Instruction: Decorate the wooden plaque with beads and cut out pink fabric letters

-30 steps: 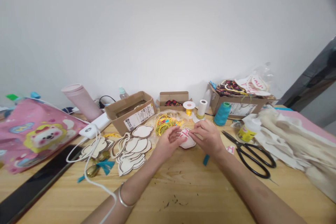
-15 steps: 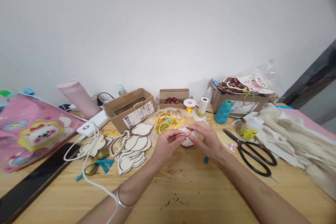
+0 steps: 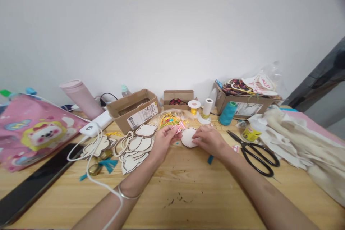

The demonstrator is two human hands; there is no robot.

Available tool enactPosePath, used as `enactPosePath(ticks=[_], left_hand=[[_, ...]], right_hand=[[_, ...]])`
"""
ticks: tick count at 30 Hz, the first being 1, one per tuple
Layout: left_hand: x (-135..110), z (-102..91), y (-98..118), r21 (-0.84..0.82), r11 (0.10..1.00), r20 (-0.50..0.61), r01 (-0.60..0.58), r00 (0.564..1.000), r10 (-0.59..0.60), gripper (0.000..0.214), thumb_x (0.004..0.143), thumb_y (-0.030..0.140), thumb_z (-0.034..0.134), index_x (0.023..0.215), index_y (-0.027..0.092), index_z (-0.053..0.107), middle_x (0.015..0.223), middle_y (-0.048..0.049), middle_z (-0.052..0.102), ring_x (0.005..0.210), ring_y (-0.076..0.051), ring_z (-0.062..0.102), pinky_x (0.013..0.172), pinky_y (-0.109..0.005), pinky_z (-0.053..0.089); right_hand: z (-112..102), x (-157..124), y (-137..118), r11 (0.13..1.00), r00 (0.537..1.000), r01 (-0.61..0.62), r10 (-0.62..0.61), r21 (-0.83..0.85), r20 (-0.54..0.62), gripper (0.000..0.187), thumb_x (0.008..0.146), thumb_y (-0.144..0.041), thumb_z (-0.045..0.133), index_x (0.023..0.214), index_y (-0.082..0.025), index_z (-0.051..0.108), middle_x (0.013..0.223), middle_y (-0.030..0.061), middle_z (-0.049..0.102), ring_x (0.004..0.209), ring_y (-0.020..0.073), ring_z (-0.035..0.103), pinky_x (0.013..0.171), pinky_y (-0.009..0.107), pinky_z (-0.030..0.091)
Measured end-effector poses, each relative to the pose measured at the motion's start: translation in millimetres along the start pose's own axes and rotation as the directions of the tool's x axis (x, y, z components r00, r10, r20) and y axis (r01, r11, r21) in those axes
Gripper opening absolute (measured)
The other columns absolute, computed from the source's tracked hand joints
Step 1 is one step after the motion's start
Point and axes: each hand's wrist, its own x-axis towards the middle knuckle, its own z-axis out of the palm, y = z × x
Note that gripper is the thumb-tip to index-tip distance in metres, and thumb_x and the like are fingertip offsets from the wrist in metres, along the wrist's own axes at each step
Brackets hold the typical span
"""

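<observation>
My left hand (image 3: 163, 141) pinches a small pink cut-out letter (image 3: 180, 126) just above the wooden table (image 3: 172, 194). My right hand (image 3: 208, 139) rests beside it, fingers closed on the edge of a white cloud-shaped cut-out (image 3: 188, 137) that lies flat on the table. A heap of similar cloud-shaped pieces (image 3: 136, 144) lies just left of my left hand. Behind the hands sits a bag of yellow cords (image 3: 170, 119).
Black scissors (image 3: 256, 152), a glue bottle (image 3: 252, 132) and white fabric (image 3: 302, 140) lie to the right. Cardboard boxes (image 3: 133, 109), thread spools (image 3: 228, 113), a pink bottle (image 3: 81, 97), a pink bag (image 3: 32, 129) and a white cable (image 3: 94, 172) are left and behind.
The pink letter has come off the white cloud piece: my left hand has drawn it away to the left, while my right hand holds the cloud piece down on the table.
</observation>
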Motion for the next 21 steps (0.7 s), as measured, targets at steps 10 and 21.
enactPosePath(ticks=[10,21], left_hand=[[3.4,-3.0,-6.1,0.068,0.988,-0.006,0.135,0.991,-0.135,0.019,0.071,0.025,0.065,0.083,0.01,0.062,0.08,-0.0083,0.069,0.065,-0.011,0.063,0.065,-0.023,0.051],[1.8,-1.7,-3.9,0.158,0.977,0.062,0.145,0.986,-0.157,0.032,0.067,0.035,0.066,0.088,0.012,0.063,0.084,-0.0073,0.069,0.065,-0.012,0.061,0.057,-0.022,0.047]], right_hand=[[16.6,-0.1,-0.2,0.99,0.991,0.123,-0.118,-0.074,0.061,0.006,0.073,-0.024,0.063,0.07,-0.021,0.067,0.074,0.0024,0.062,0.069,0.0152,0.049,0.064,0.028,0.032],[-45.7,-14.0,29.3,0.922,0.965,-0.241,0.26,-0.303,0.025,0.022,0.079,-0.031,0.052,0.067,-0.019,0.065,0.07,0.0058,0.064,0.072,0.0172,0.057,0.063,0.026,0.037]])
